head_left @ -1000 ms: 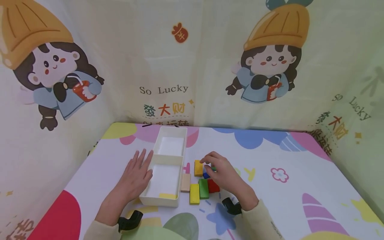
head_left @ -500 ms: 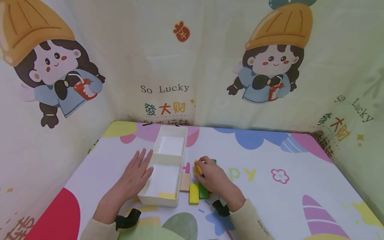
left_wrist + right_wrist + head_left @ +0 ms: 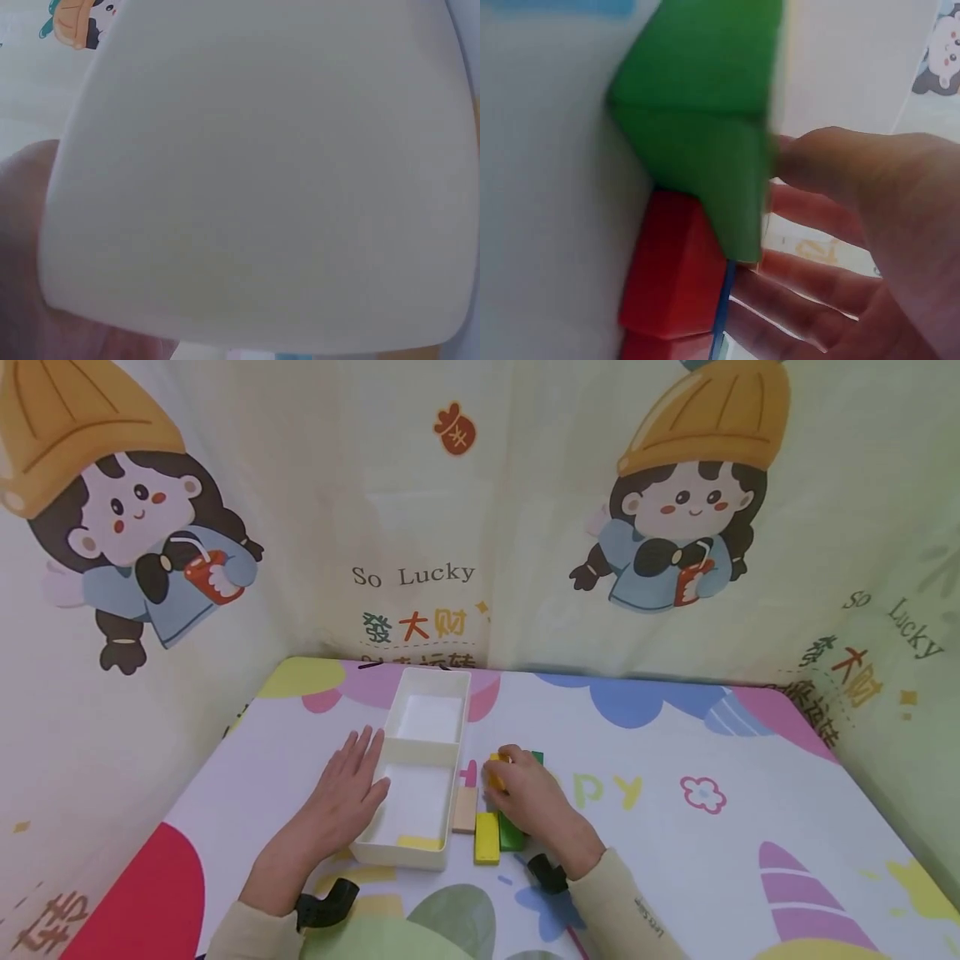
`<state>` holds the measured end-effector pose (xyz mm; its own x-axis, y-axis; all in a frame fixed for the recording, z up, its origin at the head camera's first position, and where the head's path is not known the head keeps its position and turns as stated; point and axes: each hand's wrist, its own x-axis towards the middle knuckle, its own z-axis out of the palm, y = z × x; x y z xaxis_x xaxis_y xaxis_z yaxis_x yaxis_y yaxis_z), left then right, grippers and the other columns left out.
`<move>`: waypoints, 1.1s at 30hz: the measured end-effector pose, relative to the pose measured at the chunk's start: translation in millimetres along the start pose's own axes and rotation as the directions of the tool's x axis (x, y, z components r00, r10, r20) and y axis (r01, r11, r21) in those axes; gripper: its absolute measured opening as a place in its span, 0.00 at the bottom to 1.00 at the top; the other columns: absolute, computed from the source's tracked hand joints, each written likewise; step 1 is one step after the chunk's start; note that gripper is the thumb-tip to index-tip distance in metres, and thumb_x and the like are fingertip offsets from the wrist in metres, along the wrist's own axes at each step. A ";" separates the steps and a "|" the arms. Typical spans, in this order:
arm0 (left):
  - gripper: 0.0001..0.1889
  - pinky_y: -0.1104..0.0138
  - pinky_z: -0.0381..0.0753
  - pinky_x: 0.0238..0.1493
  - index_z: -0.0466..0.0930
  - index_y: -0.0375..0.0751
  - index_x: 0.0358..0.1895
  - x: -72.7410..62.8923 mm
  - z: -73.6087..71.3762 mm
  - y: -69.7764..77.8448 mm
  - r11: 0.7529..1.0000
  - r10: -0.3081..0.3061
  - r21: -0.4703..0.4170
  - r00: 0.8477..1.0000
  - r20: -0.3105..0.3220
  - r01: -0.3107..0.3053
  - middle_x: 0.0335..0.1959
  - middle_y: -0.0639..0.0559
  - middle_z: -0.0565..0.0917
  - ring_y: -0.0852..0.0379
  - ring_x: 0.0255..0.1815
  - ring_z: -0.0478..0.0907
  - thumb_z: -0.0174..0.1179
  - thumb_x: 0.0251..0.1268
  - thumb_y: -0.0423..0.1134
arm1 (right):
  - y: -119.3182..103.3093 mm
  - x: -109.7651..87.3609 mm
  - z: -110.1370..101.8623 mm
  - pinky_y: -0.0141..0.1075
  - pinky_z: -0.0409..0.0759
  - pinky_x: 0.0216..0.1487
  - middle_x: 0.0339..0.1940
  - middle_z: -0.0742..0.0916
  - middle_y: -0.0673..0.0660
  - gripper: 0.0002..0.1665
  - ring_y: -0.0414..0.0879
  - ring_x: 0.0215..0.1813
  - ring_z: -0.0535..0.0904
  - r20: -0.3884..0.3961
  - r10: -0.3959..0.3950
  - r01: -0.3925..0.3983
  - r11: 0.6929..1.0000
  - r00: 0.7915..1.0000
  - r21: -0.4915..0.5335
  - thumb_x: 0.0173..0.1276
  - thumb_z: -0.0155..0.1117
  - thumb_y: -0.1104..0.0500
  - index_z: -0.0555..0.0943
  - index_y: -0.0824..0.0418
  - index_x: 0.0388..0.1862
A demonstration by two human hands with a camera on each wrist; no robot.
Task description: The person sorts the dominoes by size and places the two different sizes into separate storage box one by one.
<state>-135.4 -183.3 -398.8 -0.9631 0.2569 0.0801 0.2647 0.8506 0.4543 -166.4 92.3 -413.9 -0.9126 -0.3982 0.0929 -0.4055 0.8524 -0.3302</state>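
In the head view my left hand [image 3: 337, 797] rests with straight fingers against the left side of a white two-compartment box [image 3: 401, 857]. The box's pale outer wall [image 3: 262, 187] fills most of the left wrist view. Right of the box, my right hand [image 3: 536, 797] pinches an orange-yellow block [image 3: 498, 782] between thumb and fingers, partly hiding it. Beside that hand lie a tan block [image 3: 464, 810], a yellow block [image 3: 487, 838] and a green block [image 3: 512, 832]. The right wrist view shows a red block [image 3: 675, 262] and a blue edge close to the fingers.
Another green block [image 3: 537, 757] shows behind the right hand. A flat yellow patch [image 3: 420, 842] lies at the front of the near compartment. The table's patterned cover [image 3: 675, 860] stretches to the right, and a printed curtain [image 3: 525, 527] stands behind.
My right hand has moved left and closed its fingers around the orange-yellow block, now covering the red and blue blocks. The left hand stays by the box. The view tilts slightly.
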 end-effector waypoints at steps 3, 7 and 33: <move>0.34 0.37 0.41 0.77 0.44 0.32 0.79 0.9 0.4 0.7 1.000 0.002 0.001 1.000 -0.003 -0.002 0.81 0.34 0.45 0.32 0.81 0.39 0.43 0.77 0.43 | 0.5 0.5 2.2 0.42 0.84 0.56 0.58 0.80 0.60 0.19 0.51 0.55 0.77 -0.026 0.020 -0.019 1.000 0.999 0.025 0.64 0.72 0.52 0.84 0.57 0.52; 0.34 0.37 0.40 0.77 0.43 0.32 0.79 0.8 1.2 0.8 1.000 -0.008 0.006 1.000 0.007 0.008 0.81 0.34 0.45 0.32 0.81 0.39 0.42 0.77 0.43 | -0.5 0.2 3.8 0.41 0.83 0.58 0.57 0.81 0.58 0.15 0.51 0.55 0.78 -0.051 0.024 -0.022 0.999 0.998 0.043 0.64 0.72 0.56 0.85 0.56 0.49; 0.34 0.37 0.43 0.77 0.44 0.32 0.79 0.9 2.4 0.8 0.999 -0.007 0.040 1.000 -0.012 0.008 0.80 0.32 0.48 0.32 0.81 0.40 0.44 0.77 0.42 | 6.1 2.7 2.4 0.37 0.85 0.54 0.46 0.82 0.57 0.20 0.46 0.47 0.75 -0.016 0.089 -0.087 0.992 0.996 0.086 0.63 0.71 0.63 0.83 0.63 0.55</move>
<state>-135.9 -181.3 -400.4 -0.9655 0.2454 0.0874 0.2591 0.8703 0.4189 -171.2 95.6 -417.9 -0.9458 -0.3152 0.0783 -0.3183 0.8515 -0.4168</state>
